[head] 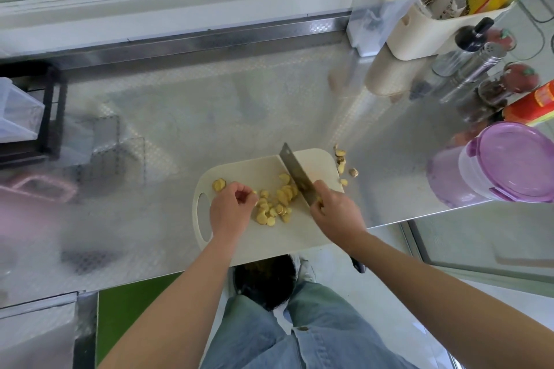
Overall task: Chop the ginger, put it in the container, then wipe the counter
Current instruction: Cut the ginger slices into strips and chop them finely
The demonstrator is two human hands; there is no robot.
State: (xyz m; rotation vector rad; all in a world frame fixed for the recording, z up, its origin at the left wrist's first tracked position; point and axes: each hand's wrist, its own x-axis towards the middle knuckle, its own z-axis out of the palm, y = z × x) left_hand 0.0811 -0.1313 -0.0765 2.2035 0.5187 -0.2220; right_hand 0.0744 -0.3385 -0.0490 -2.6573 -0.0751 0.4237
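A cream cutting board (pixel 254 237) lies at the near edge of the steel counter (pixel 209 117). Yellow ginger slices (pixel 277 204) are heaped in its middle, and one slice (pixel 218 185) lies apart at the left. My right hand (pixel 335 213) grips a cleaver (pixel 298 175) whose blade slants across the board beside the heap. My left hand (pixel 232 208) hovers at the heap's left with its fingers curled; a small yellow bit shows at the fingertips. Ginger scraps (pixel 343 163) lie off the board's right corner. A purple-lidded container (pixel 503 162) stands at the right.
Jars, a shaker, a red bottle (pixel 533 105) and a cream caddy (pixel 434 24) crowd the back right. A black rack (pixel 45 111) with a clear bin stands at the left, with a pink handled item (pixel 42 189) nearby. The counter edge runs just below the board.
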